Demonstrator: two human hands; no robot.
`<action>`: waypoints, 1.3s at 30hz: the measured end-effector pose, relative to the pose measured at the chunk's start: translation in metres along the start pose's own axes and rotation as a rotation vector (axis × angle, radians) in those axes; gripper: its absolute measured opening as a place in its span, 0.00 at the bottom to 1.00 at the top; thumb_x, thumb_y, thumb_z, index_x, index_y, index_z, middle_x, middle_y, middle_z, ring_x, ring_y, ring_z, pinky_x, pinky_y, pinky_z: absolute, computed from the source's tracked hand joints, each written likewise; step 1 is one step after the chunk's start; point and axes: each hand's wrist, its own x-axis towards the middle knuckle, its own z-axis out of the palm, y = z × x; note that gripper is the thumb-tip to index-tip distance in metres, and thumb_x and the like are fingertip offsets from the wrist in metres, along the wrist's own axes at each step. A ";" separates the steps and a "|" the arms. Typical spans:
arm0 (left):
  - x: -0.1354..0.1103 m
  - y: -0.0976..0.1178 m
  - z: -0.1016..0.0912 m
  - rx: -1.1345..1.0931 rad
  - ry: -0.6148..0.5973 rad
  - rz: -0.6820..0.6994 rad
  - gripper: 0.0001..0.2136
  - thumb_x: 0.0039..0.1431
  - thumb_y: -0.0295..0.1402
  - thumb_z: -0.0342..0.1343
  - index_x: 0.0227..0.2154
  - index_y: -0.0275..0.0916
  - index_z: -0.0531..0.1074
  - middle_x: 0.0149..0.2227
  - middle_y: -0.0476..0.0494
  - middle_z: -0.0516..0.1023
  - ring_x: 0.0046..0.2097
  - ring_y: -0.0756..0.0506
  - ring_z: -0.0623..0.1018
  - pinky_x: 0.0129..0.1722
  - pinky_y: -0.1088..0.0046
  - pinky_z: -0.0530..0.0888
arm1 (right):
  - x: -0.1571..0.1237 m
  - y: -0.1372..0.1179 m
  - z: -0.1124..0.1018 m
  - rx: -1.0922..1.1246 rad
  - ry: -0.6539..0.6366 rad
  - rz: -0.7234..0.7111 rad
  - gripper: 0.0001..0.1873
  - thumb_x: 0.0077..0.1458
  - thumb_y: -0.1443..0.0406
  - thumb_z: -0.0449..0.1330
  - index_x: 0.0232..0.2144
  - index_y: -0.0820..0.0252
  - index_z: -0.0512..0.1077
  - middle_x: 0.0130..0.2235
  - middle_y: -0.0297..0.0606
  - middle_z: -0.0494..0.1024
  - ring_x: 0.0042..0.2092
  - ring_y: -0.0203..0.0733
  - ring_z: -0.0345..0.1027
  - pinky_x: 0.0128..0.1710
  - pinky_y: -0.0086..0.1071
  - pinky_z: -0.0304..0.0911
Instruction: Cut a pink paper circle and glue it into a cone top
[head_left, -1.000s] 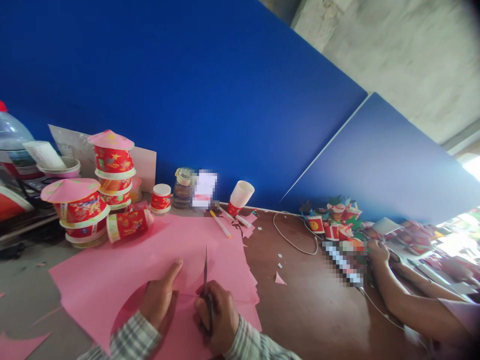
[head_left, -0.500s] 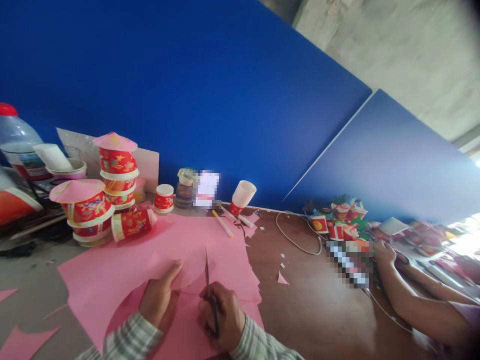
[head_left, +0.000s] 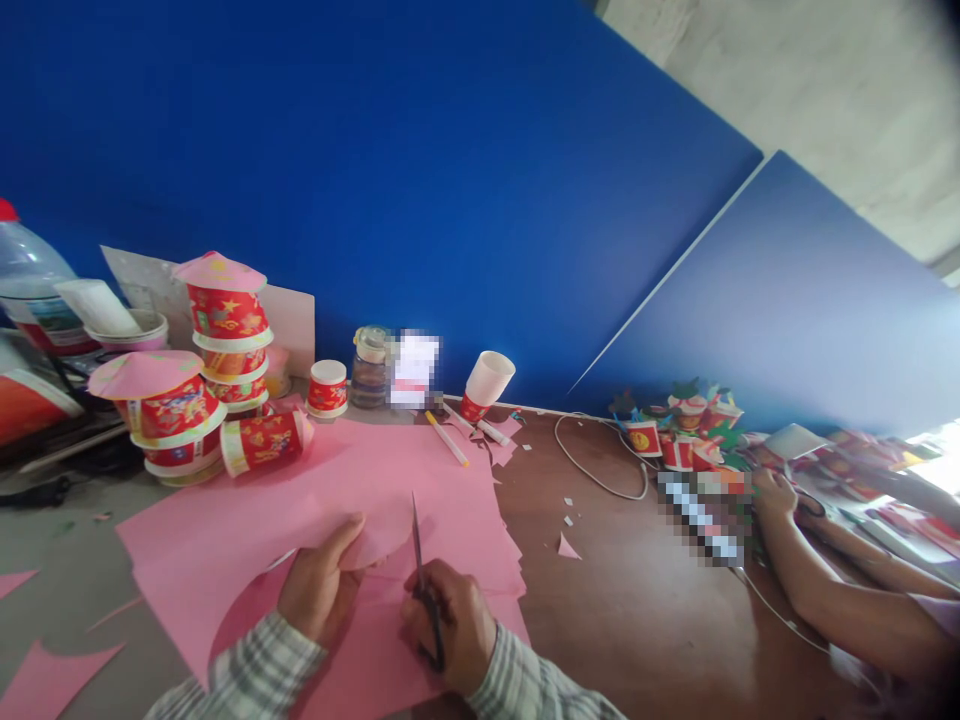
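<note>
My left hand (head_left: 321,582) is closed on a piece of pink paper (head_left: 379,530), thumb on top and fingers underneath. A curved edge shows on this piece. In my right hand (head_left: 452,622) is a pair of scissors (head_left: 418,545), its dark handles wrapped by my fingers. The blades point away from me, beside the right edge of the held paper, and look nearly closed. Under both hands lie several large pink sheets (head_left: 450,510). A yellow marker (head_left: 448,440) rests on their far part.
Stacked red paper cups with pink cone tops (head_left: 169,415) stand at left, near a tipped cup (head_left: 262,442). A glass jar (head_left: 370,370) and a white-and-red cup (head_left: 487,385) line the blue partition (head_left: 420,180). At right, another person's arms (head_left: 817,560) reach over the table beside a cable (head_left: 592,480).
The pink piece in my left hand is raised and shows more clearly, its curved edge near the blades. My right hand still grips the scissors. The camera view has shifted slightly.
</note>
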 end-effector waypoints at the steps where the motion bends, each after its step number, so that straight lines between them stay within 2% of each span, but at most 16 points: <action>1: 0.000 0.001 0.000 -0.004 0.001 0.013 0.09 0.22 0.28 0.59 0.14 0.40 0.68 0.14 0.55 0.74 0.18 0.49 0.72 0.11 0.79 0.69 | -0.001 -0.001 -0.001 -0.010 -0.009 0.001 0.10 0.48 0.61 0.59 0.33 0.60 0.69 0.18 0.28 0.69 0.19 0.32 0.62 0.16 0.19 0.52; 4: 0.000 0.003 0.002 -0.016 -0.003 0.055 0.07 0.24 0.27 0.58 0.14 0.39 0.68 0.15 0.54 0.74 0.18 0.49 0.72 0.10 0.80 0.69 | -0.003 -0.006 -0.002 -0.036 -0.021 0.007 0.10 0.46 0.63 0.60 0.33 0.59 0.69 0.18 0.27 0.68 0.19 0.31 0.61 0.16 0.19 0.51; 11: -0.001 0.005 0.002 -0.019 -0.004 0.058 0.05 0.27 0.25 0.57 0.14 0.37 0.68 0.14 0.53 0.73 0.16 0.50 0.71 0.10 0.79 0.70 | -0.005 -0.019 -0.005 -0.093 -0.018 0.024 0.10 0.44 0.66 0.62 0.32 0.59 0.70 0.17 0.24 0.64 0.17 0.29 0.56 0.16 0.18 0.48; 20: 0.004 0.005 -0.001 0.006 -0.045 0.034 0.03 0.28 0.26 0.57 0.12 0.35 0.68 0.10 0.51 0.71 0.13 0.50 0.69 0.07 0.77 0.68 | -0.002 -0.020 -0.005 -0.095 -0.001 0.033 0.09 0.43 0.66 0.62 0.31 0.60 0.70 0.16 0.24 0.63 0.17 0.29 0.54 0.15 0.18 0.48; 32: 0.000 0.006 0.002 0.010 -0.034 0.040 0.03 0.29 0.26 0.56 0.13 0.36 0.68 0.11 0.52 0.71 0.13 0.50 0.68 0.08 0.78 0.68 | -0.004 -0.013 -0.002 -0.067 -0.007 0.035 0.09 0.46 0.63 0.60 0.32 0.60 0.70 0.17 0.26 0.66 0.17 0.31 0.57 0.15 0.19 0.49; 39: 0.002 0.006 0.001 0.019 -0.024 0.020 0.03 0.28 0.27 0.57 0.12 0.35 0.68 0.10 0.51 0.70 0.13 0.50 0.68 0.08 0.78 0.68 | -0.004 -0.018 -0.003 -0.098 -0.003 0.033 0.09 0.44 0.65 0.62 0.32 0.60 0.70 0.17 0.25 0.64 0.18 0.30 0.55 0.16 0.19 0.47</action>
